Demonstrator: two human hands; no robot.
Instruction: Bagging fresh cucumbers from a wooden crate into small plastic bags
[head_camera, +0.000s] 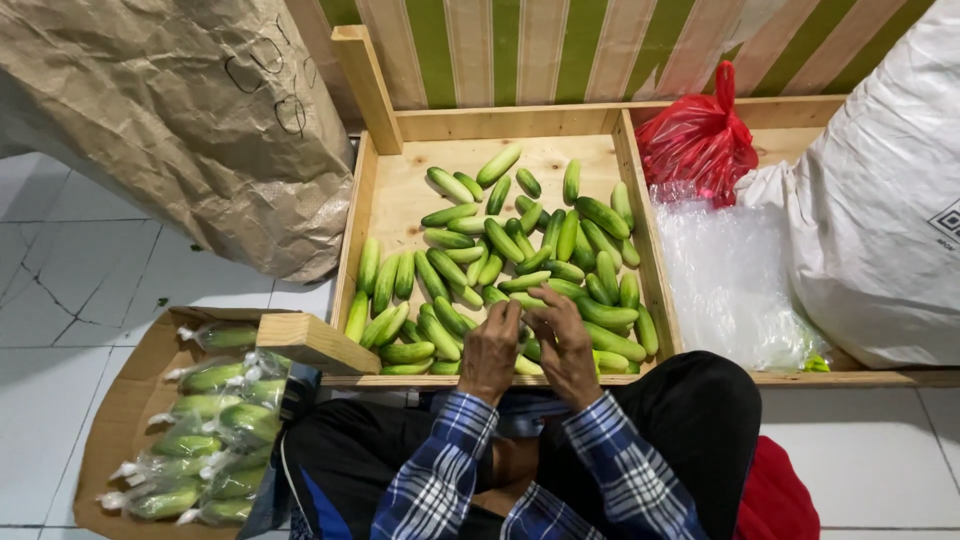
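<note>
A shallow wooden tray (372, 190) holds several small green cucumbers (520, 250) spread across it. My left hand (490, 350) and my right hand (567, 345) rest close together at the tray's near edge, both curled over the cucumbers there. The fingers of the two hands meet above a cucumber, and what each one grips is hidden by the hands themselves. Plaid blue sleeves cover both forearms.
A flat cardboard sheet (120, 420) at the lower left carries several bagged cucumbers (205, 440). Clear plastic bags (725, 280) and a tied red bag (700, 140) fill the right compartment. A brown paper sack (180, 120) stands left, a white sack (880, 200) right.
</note>
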